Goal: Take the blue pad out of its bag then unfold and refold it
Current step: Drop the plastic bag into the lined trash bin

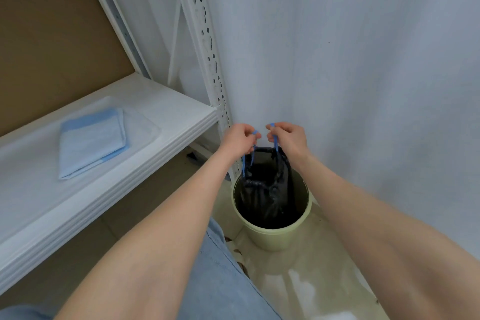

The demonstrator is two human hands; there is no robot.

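Over a round, pale green bin (272, 239), pinching the blue drawstrings (275, 144) of a crinkled black bag (265, 184). One loop in the curled left hand (240, 139), one in the curled right hand (288, 138), hands close together. Bag mouth gathered, body hanging into the bin. Well apart to the left, lying flat on a white shelf (33, 189): pad (91, 143), soft, light blue, folded near-square, darker band along far edge, longer edges roughly along shelf front. Resting on a clear sheet (148, 127); cannot tell whether a bag.

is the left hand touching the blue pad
Apart: head view shows the blue pad lying on the shelf, the left hand off pinching a drawstring.
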